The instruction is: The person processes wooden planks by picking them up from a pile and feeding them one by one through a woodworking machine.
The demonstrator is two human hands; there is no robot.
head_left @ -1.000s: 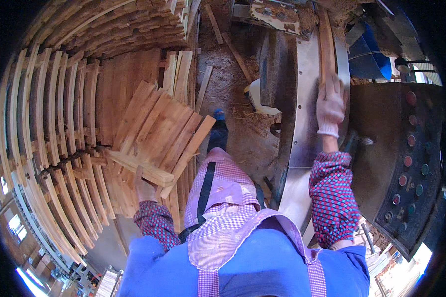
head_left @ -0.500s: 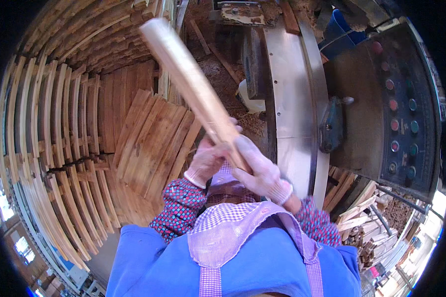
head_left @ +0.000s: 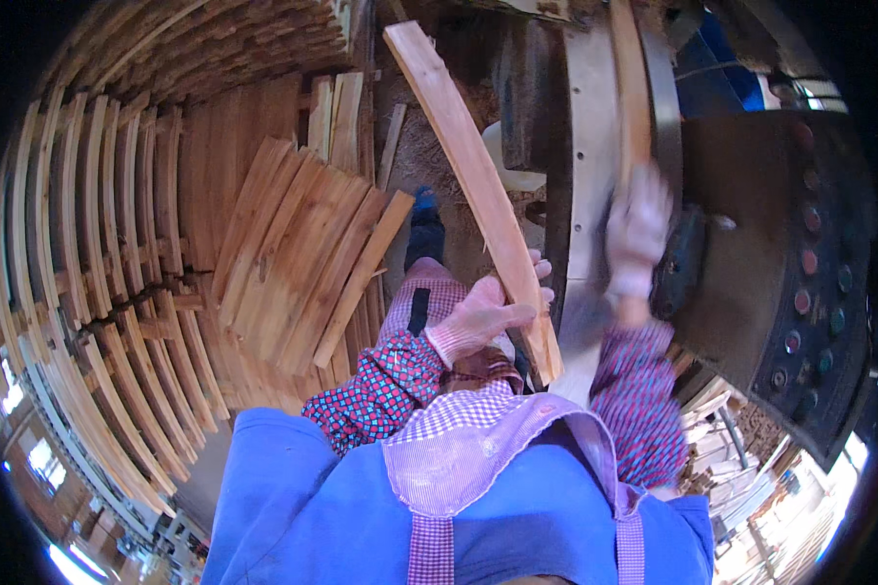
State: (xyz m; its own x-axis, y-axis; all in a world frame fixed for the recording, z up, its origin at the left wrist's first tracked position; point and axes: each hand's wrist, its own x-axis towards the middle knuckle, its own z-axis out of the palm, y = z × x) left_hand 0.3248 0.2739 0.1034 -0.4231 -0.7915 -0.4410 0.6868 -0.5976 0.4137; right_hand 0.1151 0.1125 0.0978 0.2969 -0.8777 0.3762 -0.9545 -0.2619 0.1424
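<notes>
My gloved left hand is closed around a long wooden board near its near end. The board slants up and away to the left, its far end raised in front of me. My gloved right hand is over the metal machine bed, at the near end of a narrow wooden strip lying along that bed. Motion smears the right hand's fingers, so their grip on the strip cannot be made out.
Left of me lies a pile of flat boards, beside racks of spaced wooden slats. A dark control panel with coloured buttons stands at the right. A blue container is at the far right, and wood offcuts lie at lower right.
My right hand has left the board and moved right to the machine bed, where a strip now lies. The left hand and board have shifted right. The view has turned slightly.
</notes>
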